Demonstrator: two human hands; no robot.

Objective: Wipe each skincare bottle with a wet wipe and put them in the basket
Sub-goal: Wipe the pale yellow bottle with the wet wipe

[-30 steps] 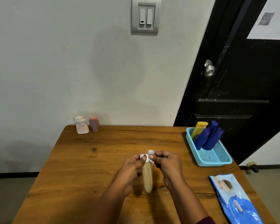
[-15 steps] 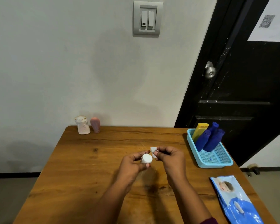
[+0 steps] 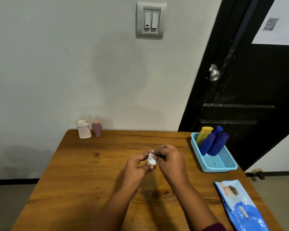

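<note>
Bottle [image 3: 151, 162] gripped in left hand [image 3: 137, 165]; we see right hand [image 3: 171, 161] pinching wipe [image 3: 151, 153] against it, basket [image 3: 215, 170] off to hands' right.

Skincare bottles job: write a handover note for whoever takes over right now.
Left hand grips a white-capped bottle; right hand pinches the wet wipe at its cap.
Done: yellow bottle and three blue bottles lean in the basket.
Left: finish this one and basket it, then wipe the pale bottle and pink bottle at the far left of the table.
Wipes pack lies front right.
</note>
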